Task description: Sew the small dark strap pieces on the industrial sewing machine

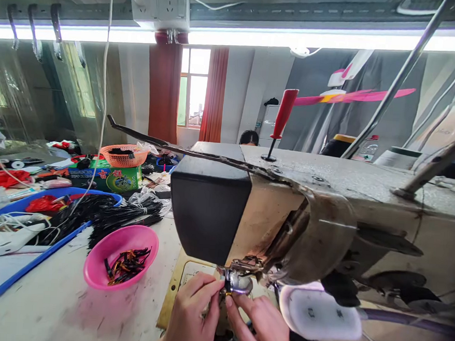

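My left hand (pixel 196 311) is closed in a pinch, thumb and forefinger on a small black-and-orange strip (pixel 226 293). From the other side my right hand (pixel 261 326) has its fingertips closed at the strip's right end. Both hands are under the head of an industrial sewing machine (pixel 209 205), right at its presser foot area, where metal parts partly hide the strip. To the left, a pink bowl (pixel 99 276) contains several small black-and-orange pieces (pixel 127 266) that look similar.
A lit white lamp (pixel 321 312) sits right of my hands. A red-handled screwdriver (pixel 284 114) stands on the machine top. Bundled black strips (pixel 126 216), a blue tray (pixel 30 260) and an orange basket (pixel 124 155) lie leftward. Another person's head (pixel 249 137) shows behind the machine.
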### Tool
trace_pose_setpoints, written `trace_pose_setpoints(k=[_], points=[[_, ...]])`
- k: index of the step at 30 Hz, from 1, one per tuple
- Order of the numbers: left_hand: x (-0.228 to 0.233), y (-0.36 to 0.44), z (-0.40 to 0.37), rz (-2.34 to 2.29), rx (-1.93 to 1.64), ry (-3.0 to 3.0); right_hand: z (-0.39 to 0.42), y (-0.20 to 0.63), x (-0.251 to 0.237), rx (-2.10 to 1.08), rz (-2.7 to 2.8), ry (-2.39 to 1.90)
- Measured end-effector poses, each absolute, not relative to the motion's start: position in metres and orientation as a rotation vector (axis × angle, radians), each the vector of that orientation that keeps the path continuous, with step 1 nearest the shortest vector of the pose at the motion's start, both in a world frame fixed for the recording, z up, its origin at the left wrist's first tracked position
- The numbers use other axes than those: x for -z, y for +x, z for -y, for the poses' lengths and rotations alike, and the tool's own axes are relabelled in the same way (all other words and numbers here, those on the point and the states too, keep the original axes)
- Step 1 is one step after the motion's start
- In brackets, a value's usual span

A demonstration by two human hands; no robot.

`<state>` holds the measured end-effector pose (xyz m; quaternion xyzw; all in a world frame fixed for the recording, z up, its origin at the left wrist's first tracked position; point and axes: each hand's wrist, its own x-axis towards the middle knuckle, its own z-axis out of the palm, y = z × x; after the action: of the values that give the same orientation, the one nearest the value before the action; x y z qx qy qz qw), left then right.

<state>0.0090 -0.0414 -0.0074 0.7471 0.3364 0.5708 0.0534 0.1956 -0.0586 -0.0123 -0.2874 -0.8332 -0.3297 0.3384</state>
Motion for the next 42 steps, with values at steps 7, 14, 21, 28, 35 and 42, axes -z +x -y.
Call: trace_pose_setpoints(k=[7, 14, 21, 28, 35, 42], points=[[0.010, 0.009, 0.041, -1.013, -1.747, 2.296, 0.059, 0.190, 0.006, 0.861, 2.185, -0.733], [0.011, 0.008, 0.039, -1.004, -1.752, 2.316, 0.061, 0.189, -0.002, 0.816, 2.190, -0.781], [0.012, 0.008, 0.038, -1.008, -1.730, 2.332, 0.061, 0.188, 0.005, 0.833, 2.181, -0.759], [0.018, 0.007, 0.038, -0.977, -1.720, 2.353, 0.059, 0.185, 0.010, 0.799, 2.121, -0.749], [0.023, 0.006, 0.039, -0.987, -1.721, 2.365, 0.049, 0.181, 0.019, 0.745, 1.998, -0.653], [0.030, 0.003, 0.037, -0.955, -1.637, 2.411, 0.052, 0.185, 0.014, 0.807, 2.068, -0.690]])
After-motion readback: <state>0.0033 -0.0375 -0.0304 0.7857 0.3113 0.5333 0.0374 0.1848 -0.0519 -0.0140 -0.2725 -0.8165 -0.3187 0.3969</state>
